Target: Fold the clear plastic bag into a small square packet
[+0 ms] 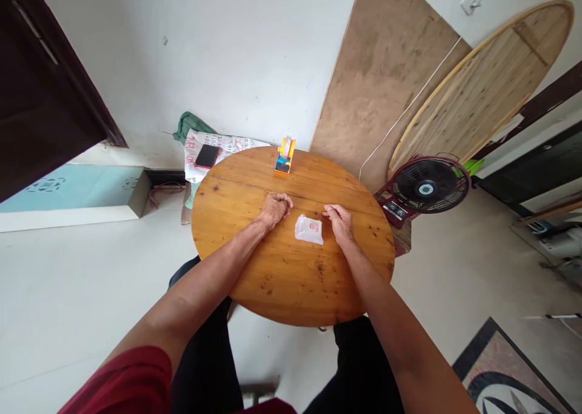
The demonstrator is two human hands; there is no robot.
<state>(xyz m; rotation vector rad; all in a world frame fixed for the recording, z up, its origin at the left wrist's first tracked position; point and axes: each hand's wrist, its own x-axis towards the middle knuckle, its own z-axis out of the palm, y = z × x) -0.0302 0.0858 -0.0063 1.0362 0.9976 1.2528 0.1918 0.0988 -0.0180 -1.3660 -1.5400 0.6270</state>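
Observation:
A small clear plastic bag (309,230) with a red print lies crumpled on the round wooden table (282,280), between my two hands and apart from both. My left hand (275,210) rests on the tabletop left of the bag, fingers curled in; whatever they hold, if anything, is hidden. To the right of the bag is my right hand (341,222), its thumb and fingers drawn together; anything between them is too small to make out. A yellow and blue tape dispenser (284,156) stands at the table's far edge, beyond my left hand.
A dark phone (207,156) lies on a printed white sack (234,142) beyond the table's left edge. At the right stands a dark red fan (426,188). Behind it lean a plywood board (377,68) and an oval wooden tabletop (486,80) against the wall.

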